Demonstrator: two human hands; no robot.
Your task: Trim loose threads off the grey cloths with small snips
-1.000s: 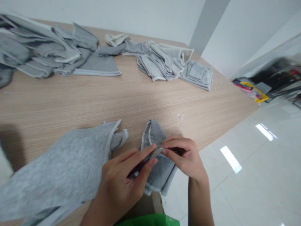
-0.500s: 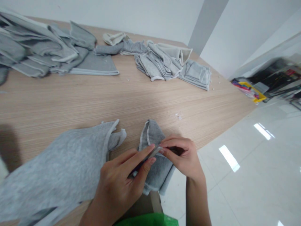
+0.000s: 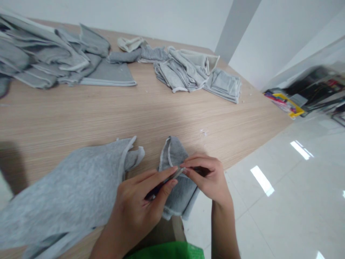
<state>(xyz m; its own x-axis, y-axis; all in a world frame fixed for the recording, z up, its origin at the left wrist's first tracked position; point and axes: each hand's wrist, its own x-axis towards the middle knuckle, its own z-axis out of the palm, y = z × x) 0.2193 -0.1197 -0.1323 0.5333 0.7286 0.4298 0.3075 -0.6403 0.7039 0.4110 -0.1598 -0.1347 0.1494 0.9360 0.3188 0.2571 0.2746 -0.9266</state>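
In the head view my left hand (image 3: 145,198) is closed on a slim tool with narrow metal blades and a dark handle, apparently thread snips (image 3: 176,173). Its fingers hide most of the handle. My right hand (image 3: 206,176) pinches the white-edged seam of a small grey cloth piece (image 3: 179,196), at the blade tips. Exactly what lies between those fingertips is hidden. This cloth hangs over the table's front edge beneath both hands. Left of my left hand lies a larger light grey cloth (image 3: 72,190) with a pale edge.
A heap of grey cloths (image 3: 51,54) lies at the back left of the wooden table (image 3: 107,111). Folded grey pieces (image 3: 185,72) lie farther right along the back. Lint (image 3: 203,132) dots the tabletop. A yellow tray (image 3: 298,110) stands beyond the right edge.
Both hands stay together at the cloth seam, with only slight finger movement. The blades have turned a little and look narrower. The whole view has shifted slightly.
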